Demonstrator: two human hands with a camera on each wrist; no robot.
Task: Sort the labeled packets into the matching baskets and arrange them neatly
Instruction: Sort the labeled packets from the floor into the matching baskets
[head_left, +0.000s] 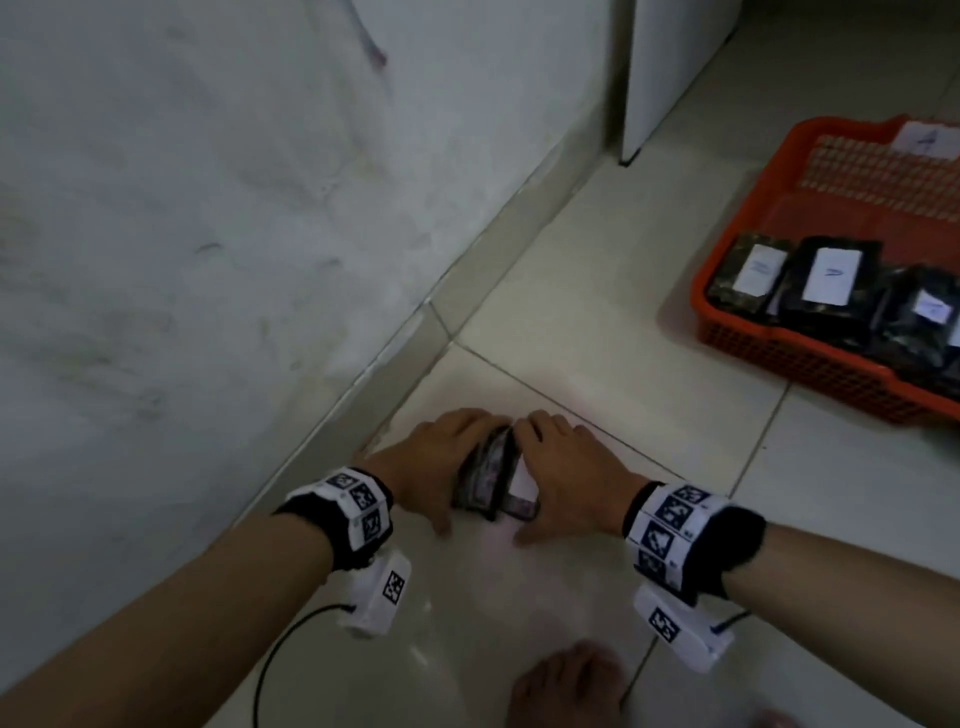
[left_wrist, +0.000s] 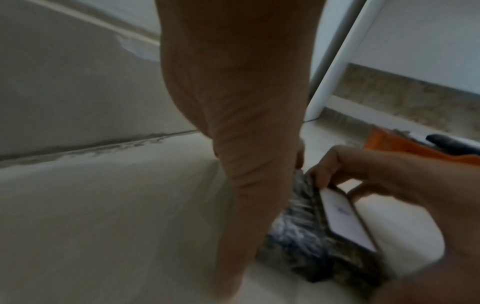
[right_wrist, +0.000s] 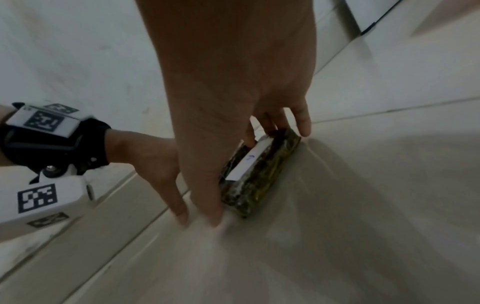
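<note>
A bare foot (head_left: 569, 686) stands on the floor (head_left: 597, 332). Beyond it, the left hand (head_left: 431, 467) and right hand (head_left: 566, 473) clasp upright packets (head_left: 491, 478), labels unreadable. The orange basket (head_left: 810, 364) is tagged "4".

Packet labels (head_left: 520, 483) blurred, unreadable (orange basket (head_left: 810, 358) cut off at right edge).

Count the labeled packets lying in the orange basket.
3 show labels in the orange basket, in a row along its near end: left, middle, right. Others may be cut off at the frame edge.
</note>
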